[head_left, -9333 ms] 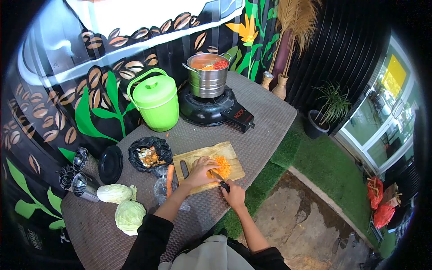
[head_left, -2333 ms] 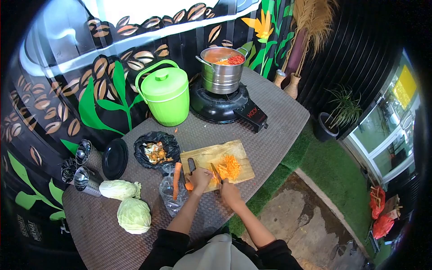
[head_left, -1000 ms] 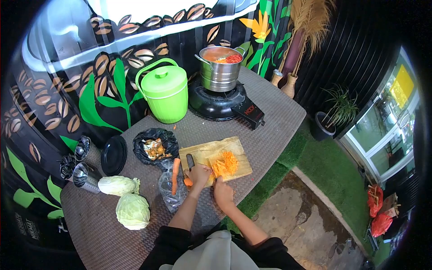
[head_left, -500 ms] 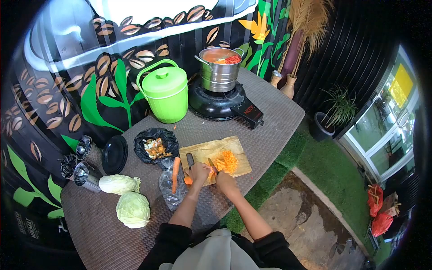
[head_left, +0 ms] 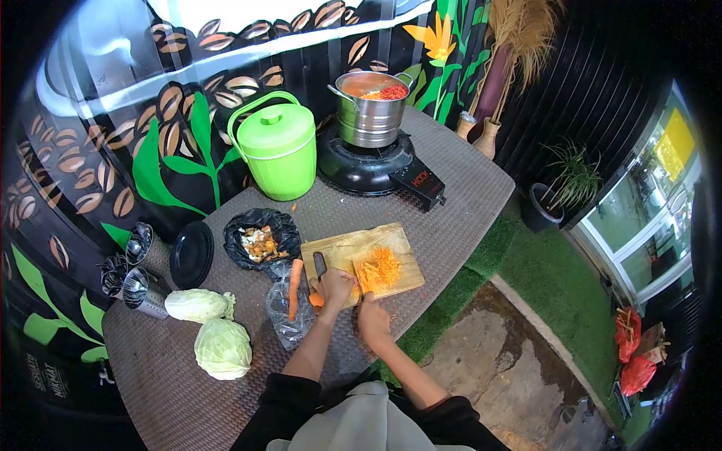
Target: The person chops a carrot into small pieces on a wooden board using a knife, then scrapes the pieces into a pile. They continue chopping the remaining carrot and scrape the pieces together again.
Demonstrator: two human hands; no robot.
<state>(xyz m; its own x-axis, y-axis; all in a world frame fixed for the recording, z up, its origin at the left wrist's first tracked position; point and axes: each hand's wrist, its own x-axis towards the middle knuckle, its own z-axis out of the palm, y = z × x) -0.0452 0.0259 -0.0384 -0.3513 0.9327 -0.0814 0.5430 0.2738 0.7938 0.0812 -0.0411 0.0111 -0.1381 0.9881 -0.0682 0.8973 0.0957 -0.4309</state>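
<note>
My right hand is closed around the handle of a knife, whose blade points away from me over the wooden cutting board. Fingers curled, my left hand presses on carrot at the blade's left side; the piece under it is mostly hidden. Chopped orange carrot lies heaped right of the blade. A dark-handled tool rests on the board beyond my left hand, its other end hidden. By my left wrist is a carrot chunk, and a whole carrot lies on a clear plastic bag.
A black bag of peelings sits behind the carrot. Two cabbages lie left, near black plates and cutlery holders. At the back stand a green lidded bucket and a pot on a stove.
My right hand has drawn the knife slightly back toward me and down, so more of the blade shows. My left hand stays on the carrot, nearly in place.
</note>
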